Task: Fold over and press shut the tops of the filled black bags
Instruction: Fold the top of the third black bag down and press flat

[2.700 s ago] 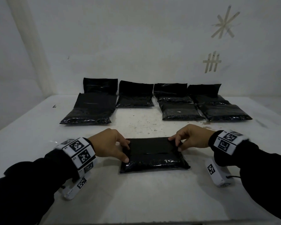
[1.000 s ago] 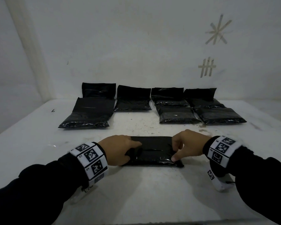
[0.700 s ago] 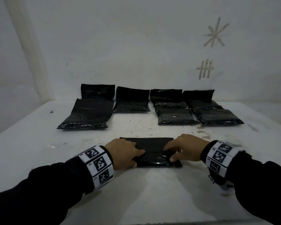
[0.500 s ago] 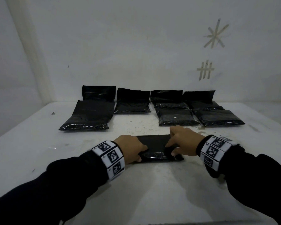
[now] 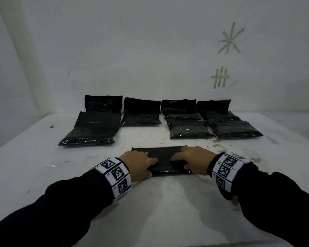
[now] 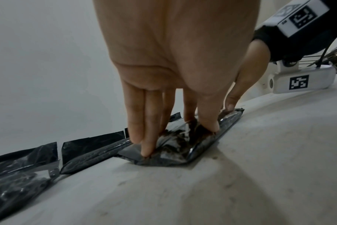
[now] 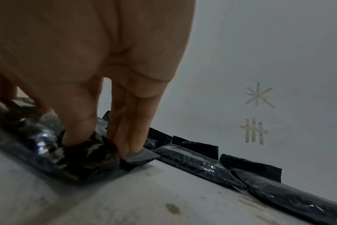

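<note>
One filled black bag (image 5: pixel 164 155) lies flat on the white table (image 5: pixel 168 202) right in front of me, its top flap folded over. My left hand (image 5: pixel 141 164) lies on its left half and my right hand (image 5: pixel 193 160) on its right half. In the left wrist view the straight fingers (image 6: pixel 146 149) press the flap down onto the bag (image 6: pixel 202 146), and the thumb digs into the filled part. The right wrist view shows the same: fingers (image 7: pixel 133 144) on the flap's corner, thumb pushed into the bag (image 7: pixel 38 137).
Several more black bags lie in two rows at the back of the table, such as one at the left (image 5: pixel 95 129) and one at the right (image 5: pixel 234 129); some flaps stand against the wall. Tape marks (image 5: pixel 230 40) are stuck on the wall.
The hands moved from the bag's side edges onto its top, closer together. The bag slid a little away from me and its flap now lies pressed flat.
</note>
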A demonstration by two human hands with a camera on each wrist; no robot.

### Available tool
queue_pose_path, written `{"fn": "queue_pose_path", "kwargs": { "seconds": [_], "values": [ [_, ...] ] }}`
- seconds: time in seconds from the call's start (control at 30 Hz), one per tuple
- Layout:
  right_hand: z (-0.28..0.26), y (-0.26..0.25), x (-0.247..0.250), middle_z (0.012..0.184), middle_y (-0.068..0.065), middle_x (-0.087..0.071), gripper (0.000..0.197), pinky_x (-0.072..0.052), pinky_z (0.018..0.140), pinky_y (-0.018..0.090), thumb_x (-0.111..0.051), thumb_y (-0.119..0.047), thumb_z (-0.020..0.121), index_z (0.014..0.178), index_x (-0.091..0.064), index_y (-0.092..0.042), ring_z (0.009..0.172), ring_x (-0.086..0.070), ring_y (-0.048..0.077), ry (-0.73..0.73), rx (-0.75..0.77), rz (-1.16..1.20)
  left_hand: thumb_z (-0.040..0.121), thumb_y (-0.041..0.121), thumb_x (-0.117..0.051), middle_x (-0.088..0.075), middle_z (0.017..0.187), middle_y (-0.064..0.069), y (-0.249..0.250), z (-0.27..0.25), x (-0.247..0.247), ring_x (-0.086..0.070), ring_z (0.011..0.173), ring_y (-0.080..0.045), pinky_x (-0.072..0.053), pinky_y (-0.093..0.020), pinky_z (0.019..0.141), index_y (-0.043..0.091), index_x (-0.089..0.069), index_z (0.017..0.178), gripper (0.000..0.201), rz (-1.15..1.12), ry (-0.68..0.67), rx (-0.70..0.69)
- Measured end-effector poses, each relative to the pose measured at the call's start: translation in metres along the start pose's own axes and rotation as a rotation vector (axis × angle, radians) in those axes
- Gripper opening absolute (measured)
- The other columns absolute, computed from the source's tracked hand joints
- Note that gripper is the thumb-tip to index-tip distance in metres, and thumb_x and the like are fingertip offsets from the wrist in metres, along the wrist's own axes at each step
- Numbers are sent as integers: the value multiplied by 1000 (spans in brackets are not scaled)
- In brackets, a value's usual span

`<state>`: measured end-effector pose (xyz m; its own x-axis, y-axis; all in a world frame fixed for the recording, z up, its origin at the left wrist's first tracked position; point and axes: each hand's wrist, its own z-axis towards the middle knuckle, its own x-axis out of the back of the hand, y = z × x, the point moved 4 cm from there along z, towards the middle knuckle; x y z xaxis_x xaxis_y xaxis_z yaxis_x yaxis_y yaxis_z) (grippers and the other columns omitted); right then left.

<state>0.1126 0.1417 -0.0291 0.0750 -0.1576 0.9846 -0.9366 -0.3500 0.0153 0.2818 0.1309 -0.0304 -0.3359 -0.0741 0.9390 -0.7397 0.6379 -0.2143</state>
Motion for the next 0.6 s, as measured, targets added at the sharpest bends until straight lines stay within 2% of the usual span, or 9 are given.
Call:
{"fn": "queue_pose_path", "kwargs": {
  "seconds": [0.1,0.2,0.27,0.37,0.43,0.5,0.6],
  "values": [
    [0,0,0,119,3,-42,49,-40,89,30,-45,-13,94,139,-43,-32,110,-49,25,-12,-14,53,100,42,-32,-22,155,-11,2,-1,-1,-41,132,-30,-39,-41,105,32,-19,149,52,31,3,-7],
    [-1,-3,3,108,-2,-33,43,-32,89,27,-47,-23,94,137,-47,-31,110,-38,20,49,12,4,103,31,-28,-18,156,-12,2,-1,-3,-39,133,-32,-38,-42,106,33,-17,150,48,61,-10,0],
    [-1,-8,4,120,-1,-34,41,-29,95,30,-48,-26,95,136,-50,-28,118,-32,20,80,35,-71,103,28,-30,-19,156,-13,0,1,-3,-40,132,-33,-40,-42,104,33,-17,150,49,66,-19,9],
    [3,-14,1,139,2,-36,40,-33,104,34,-48,-18,96,136,-50,-16,127,-34,23,17,48,-58,102,28,-33,-26,151,-14,0,2,-3,-47,124,-33,-44,-41,99,33,-20,149,49,65,-21,13],
    [5,-15,0,139,4,-40,40,-36,104,32,-49,-12,95,135,-51,-12,125,-40,22,-21,42,-12,101,28,-35,-29,145,-15,0,2,-2,-54,113,-33,-48,-40,93,32,-23,148,48,64,-1,19],
    [6,-14,0,136,3,-43,41,-38,102,31,-51,-9,93,134,-51,-13,123,-45,22,-16,28,41,101,28,-36,-30,139,-16,1,1,-1,-57,104,-32,-50,-39,87,30,-24,147,48,61,23,22],
    [3,-14,2,133,2,-45,46,-38,102,31,-53,-7,91,135,-47,-20,123,-45,21,15,26,107,101,29,-35,-33,138,-17,2,2,-2,-57,104,-33,-48,-38,82,28,-17,149,51,81,14,28]
  ]
}}
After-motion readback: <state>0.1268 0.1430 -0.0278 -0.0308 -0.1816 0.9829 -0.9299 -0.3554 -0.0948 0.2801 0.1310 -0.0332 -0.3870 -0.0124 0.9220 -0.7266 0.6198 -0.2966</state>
